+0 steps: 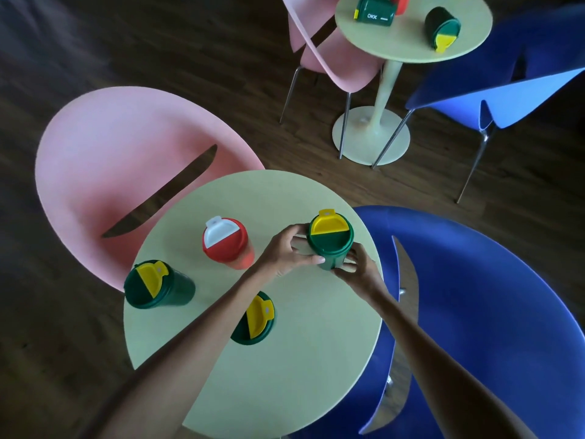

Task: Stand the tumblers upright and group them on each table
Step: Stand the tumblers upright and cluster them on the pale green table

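Green tumbler (pixel 330 240), yellow-lidded, stands upright, gripped by left hand (pixel 285 251) and right hand (pixel 354 267) fingers.

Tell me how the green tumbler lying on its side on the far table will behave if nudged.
The green tumbler is round-bodied and on its side, so it will probably roll. Its tapered shape suggests it would curve rather than run straight. It lies near the far table edge, so it might drop off.

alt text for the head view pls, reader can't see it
Both hands, left hand and right hand, hold an upright green tumbler near the edge of a round near table, where a red tumbler and two more green ones also stand. On the far table, tumblers lie on their sides.
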The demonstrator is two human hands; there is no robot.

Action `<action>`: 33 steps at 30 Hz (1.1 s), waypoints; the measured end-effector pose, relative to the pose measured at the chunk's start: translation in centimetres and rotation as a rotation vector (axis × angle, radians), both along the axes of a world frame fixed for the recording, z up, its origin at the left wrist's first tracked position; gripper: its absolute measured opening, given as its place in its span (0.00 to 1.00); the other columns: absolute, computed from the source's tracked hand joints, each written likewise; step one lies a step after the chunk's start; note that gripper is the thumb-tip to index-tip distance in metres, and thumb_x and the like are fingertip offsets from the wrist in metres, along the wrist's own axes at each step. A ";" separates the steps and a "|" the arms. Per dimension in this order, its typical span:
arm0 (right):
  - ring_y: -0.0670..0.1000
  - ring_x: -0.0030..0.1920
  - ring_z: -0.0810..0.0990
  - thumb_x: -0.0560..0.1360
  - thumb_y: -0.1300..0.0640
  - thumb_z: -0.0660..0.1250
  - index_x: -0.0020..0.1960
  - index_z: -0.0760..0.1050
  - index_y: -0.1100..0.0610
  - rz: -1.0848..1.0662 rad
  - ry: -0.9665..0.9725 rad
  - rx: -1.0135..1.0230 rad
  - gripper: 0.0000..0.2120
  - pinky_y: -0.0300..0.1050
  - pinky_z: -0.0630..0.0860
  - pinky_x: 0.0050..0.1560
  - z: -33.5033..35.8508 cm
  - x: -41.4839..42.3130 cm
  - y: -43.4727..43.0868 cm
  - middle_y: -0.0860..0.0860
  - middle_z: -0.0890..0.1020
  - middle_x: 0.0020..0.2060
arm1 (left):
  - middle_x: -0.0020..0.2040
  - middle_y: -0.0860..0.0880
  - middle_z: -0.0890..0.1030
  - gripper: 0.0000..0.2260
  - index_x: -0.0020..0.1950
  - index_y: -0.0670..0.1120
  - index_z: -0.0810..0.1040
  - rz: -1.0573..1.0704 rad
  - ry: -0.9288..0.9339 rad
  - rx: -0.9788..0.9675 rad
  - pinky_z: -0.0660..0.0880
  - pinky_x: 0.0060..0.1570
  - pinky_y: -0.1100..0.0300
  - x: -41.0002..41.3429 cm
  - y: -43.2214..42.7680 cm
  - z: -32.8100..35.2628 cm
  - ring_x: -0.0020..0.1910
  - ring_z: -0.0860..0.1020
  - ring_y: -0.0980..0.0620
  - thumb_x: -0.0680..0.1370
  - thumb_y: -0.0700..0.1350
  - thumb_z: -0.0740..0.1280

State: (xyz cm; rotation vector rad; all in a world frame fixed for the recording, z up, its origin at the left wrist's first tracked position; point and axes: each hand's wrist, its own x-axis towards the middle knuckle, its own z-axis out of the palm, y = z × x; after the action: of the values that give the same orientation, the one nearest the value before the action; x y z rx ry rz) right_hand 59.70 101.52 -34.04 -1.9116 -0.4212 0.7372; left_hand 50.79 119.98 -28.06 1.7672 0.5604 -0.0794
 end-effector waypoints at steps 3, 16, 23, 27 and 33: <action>0.48 0.58 0.76 0.68 0.60 0.75 0.64 0.68 0.54 -0.019 -0.067 -0.061 0.28 0.44 0.75 0.53 -0.2 -0.5 -0.1 0.46 0.77 0.58 | 0.60 0.57 0.78 0.33 0.63 0.55 0.73 -0.013 0.015 0.023 0.75 0.49 0.65 -0.1 -0.1 0.2 0.57 0.76 0.59 0.60 0.55 0.77; 0.52 0.62 0.75 0.71 0.56 0.72 0.65 0.69 0.55 -0.050 -0.054 -0.211 0.24 0.46 0.72 0.59 1.1 -2.7 -1.4 0.54 0.78 0.60 | 0.53 0.51 0.81 0.21 0.61 0.48 0.75 -0.087 0.082 0.162 0.76 0.56 0.56 -2.7 -0.4 1.5 0.52 0.79 0.54 0.70 0.46 0.75; 0.51 0.52 0.79 0.74 0.47 0.68 0.63 0.71 0.54 0.154 -0.020 -0.379 0.21 0.43 0.73 0.48 7.2 -6.3 -1.7 0.52 0.81 0.53 | 0.53 0.51 0.80 0.18 0.62 0.47 0.76 0.022 -0.078 0.224 0.74 0.51 0.67 -9.8 1.9 5.5 0.52 0.79 0.57 0.74 0.46 0.72; 0.49 0.51 0.79 0.74 0.46 0.67 0.64 0.71 0.52 0.217 -0.095 -0.340 0.20 0.39 0.73 0.47 11.5 -9.9 0.4 0.51 0.81 0.53 | 0.50 0.53 0.82 0.15 0.56 0.46 0.80 0.188 -0.265 0.427 0.75 0.52 0.64 -16.1 4.9 6.0 0.50 0.79 0.60 0.72 0.51 0.69; 0.49 0.64 0.71 0.69 0.40 0.70 0.69 0.64 0.48 0.319 -0.337 -0.420 0.33 0.50 0.72 0.59 13.9 -15.9 5.1 0.48 0.72 0.64 | 0.64 0.47 0.74 0.28 0.65 0.50 0.75 0.213 0.042 0.811 0.69 0.61 0.48 -21.9 11.5 5.4 0.65 0.71 0.45 0.68 0.61 0.66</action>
State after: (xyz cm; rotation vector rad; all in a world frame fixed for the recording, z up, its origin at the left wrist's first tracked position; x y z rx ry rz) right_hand 43.82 106.59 -20.18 -2.4107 -0.8501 0.7507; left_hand 28.88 131.48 -22.66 2.4726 0.8868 0.3009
